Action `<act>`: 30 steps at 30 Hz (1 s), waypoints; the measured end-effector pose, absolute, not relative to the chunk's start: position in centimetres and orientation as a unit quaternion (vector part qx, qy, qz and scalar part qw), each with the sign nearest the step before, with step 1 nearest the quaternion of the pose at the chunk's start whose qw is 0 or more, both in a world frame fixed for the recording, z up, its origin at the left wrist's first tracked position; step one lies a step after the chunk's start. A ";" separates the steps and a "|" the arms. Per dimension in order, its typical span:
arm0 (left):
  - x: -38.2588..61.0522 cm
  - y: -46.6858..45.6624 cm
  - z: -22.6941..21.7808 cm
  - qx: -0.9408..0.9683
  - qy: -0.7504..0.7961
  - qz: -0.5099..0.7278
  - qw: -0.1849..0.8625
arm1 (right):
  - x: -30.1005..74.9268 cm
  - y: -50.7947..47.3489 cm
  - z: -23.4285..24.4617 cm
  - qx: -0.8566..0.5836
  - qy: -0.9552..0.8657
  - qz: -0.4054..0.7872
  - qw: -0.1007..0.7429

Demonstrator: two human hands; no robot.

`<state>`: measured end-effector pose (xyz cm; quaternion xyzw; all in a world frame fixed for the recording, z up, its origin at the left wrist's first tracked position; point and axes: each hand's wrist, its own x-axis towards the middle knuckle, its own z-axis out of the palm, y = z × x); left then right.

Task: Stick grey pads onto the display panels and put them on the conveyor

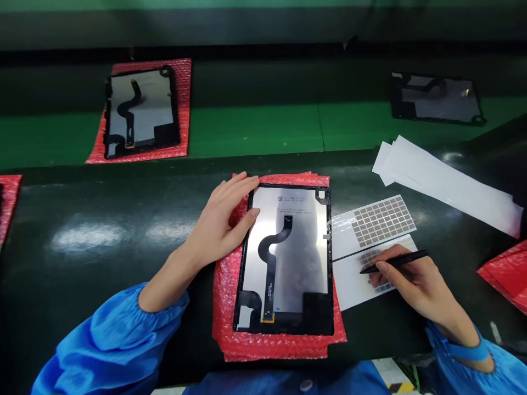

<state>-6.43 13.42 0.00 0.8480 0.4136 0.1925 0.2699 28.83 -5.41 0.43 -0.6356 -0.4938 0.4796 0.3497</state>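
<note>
3 panels lie grey side up in our view, and the nearest panel (302, 258) sits in the middle, between our hands, on layered red wrap (226, 329). A curved black cable (270, 274) runs along its face, and small print shows near its top edge.

Our left hand (220, 222) rests at the panel's upper left: the fingers lie together, stretched to the top corner, while the thumb stands well apart from them and touches the left edge. It steadies nothing else that we can see.

Our right hand (411, 280) has its thumb and fingers pinched round a slim black tool (405, 259). The tool slants, its tip low to the left over the lower sheet (349, 288); we cannot tell whether the tip touches. The upper sheet (382, 222) lies just above that one, and both carry a grid of small grey pieces.

Past them, white strips (450, 184) overlap in a fan. On the green strip (255, 129) behind, we see the far left panel (154, 104) on its own red wrap and the far right panel (444, 104). More red wrap shows at both sides. We wear blue sleeves (119, 334), with 1 blue band (469, 352) round the right wrist.
</note>
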 end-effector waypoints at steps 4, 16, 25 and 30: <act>-6.8 12.9 -0.1 0.841 0.402 0.239 0.271 | 28.6 -5.1 0.6 -0.632 -0.430 0.518 0.383; -8.2 8.5 -1.1 0.834 0.375 0.303 0.269 | 23.7 -1.7 3.8 -0.602 -0.393 0.506 0.477; -9.9 6.8 -1.4 0.819 0.373 0.302 0.313 | 12.4 4.3 3.4 -0.579 -0.419 0.518 0.471; -10.4 6.1 -1.7 0.815 0.388 0.317 0.292 | 11.4 4.4 2.1 -0.610 -0.413 0.517 0.435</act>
